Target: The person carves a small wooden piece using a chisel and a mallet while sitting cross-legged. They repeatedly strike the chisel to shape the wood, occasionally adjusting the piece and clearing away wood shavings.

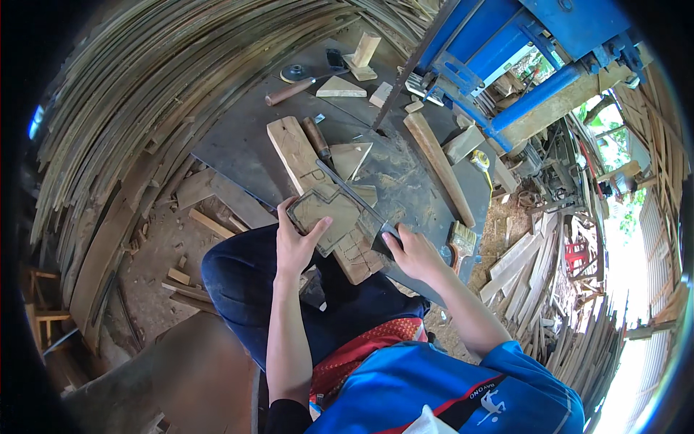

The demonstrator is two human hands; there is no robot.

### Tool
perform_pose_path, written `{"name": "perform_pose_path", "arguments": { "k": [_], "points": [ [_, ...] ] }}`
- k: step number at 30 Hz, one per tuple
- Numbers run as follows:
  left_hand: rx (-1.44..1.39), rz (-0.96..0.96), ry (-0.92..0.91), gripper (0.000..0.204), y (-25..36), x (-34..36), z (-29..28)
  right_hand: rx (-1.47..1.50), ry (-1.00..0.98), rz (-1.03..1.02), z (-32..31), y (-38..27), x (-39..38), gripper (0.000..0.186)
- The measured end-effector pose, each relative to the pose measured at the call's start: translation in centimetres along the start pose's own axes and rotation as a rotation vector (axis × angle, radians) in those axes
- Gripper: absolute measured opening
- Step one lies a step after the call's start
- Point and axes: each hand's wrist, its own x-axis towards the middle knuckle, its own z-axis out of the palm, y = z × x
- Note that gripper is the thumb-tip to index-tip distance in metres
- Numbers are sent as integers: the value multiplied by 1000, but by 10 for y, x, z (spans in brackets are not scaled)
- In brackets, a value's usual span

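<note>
My left hand [295, 242] grips a flat wooden piece [329, 215] with a dark stepped outline along its edges, thumb on top and fingers at its left side. My right hand [413, 253] is closed round the black handle of a long, narrow, dark file [354, 194]. The file's blade slants up and left along the right edge of the piece; whether it touches cannot be made out. Under the piece lies a thick wooden block [290, 145] with pencil lines, reaching over the table's near edge. A chisel [316, 137] with a wooden handle lies beside the block.
A bandsaw blade [406, 76] rises from the dark metal table [238, 155] below a blue machine frame [546, 94]. A wooden bar [439, 168], paintbrush [461, 242], tape measure [481, 160] and wooden-handled tool [290, 91] lie around. Stacked planks [144, 87] line the left.
</note>
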Motion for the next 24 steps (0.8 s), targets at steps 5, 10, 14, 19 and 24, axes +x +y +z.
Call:
{"name": "perform_pose_path", "arguments": {
  "k": [5,10,14,19,24],
  "points": [
    [-18,-58,-37,73,7,1,0,-5,47,-21,2,3,0,48],
    [-35,-42,-24,72,-1,2,0,-37,25,-22,1,-1,-2,45],
    [-1,-65,-33,72,4,2,0,-41,35,-2,6,-3,-5,44],
    [-2,-48,1,76,1,3,1,-10,26,-3,1,-6,-4,43],
    [-46,-34,-1,75,-6,5,3,-19,39,-9,2,-4,-4,44]
  ]
}}
